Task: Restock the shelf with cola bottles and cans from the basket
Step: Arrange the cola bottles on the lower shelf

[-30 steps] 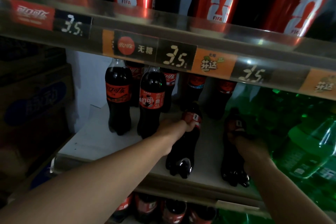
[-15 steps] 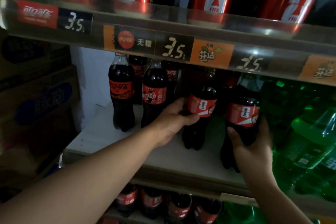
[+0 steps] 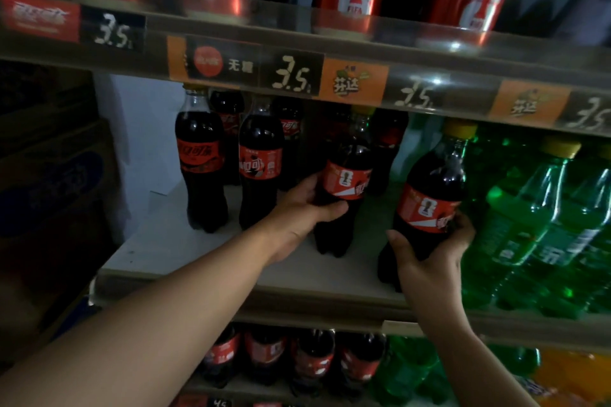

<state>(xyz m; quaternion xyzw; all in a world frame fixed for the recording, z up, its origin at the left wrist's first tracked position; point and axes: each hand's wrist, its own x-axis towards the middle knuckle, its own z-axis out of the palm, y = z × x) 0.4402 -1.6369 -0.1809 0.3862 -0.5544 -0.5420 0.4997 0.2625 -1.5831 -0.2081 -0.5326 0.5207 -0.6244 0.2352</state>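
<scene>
Left hand [image 3: 297, 218] fingers curl round the left bottle [image 3: 347, 180], upright on the shelf [image 3: 198, 254]. Right hand [image 3: 429, 261] fingers clamp the tilted right bottle [image 3: 429, 205], with green bottles [image 3: 529, 225] just right of them.

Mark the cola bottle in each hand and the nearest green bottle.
Left cola bottle [image 3: 345, 180], head view, red label; left hand [image 3: 297, 218] grips it.
Right cola bottle [image 3: 426, 208], head view, red label; right hand [image 3: 429, 266] grips it.
Green bottle [image 3: 509, 228], head view, mid-body.

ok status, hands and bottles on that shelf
Left hand grips left bottle, upright on shelf. Right hand grips right bottle, tilted near shelf front. Green bottles close on its right.
</scene>
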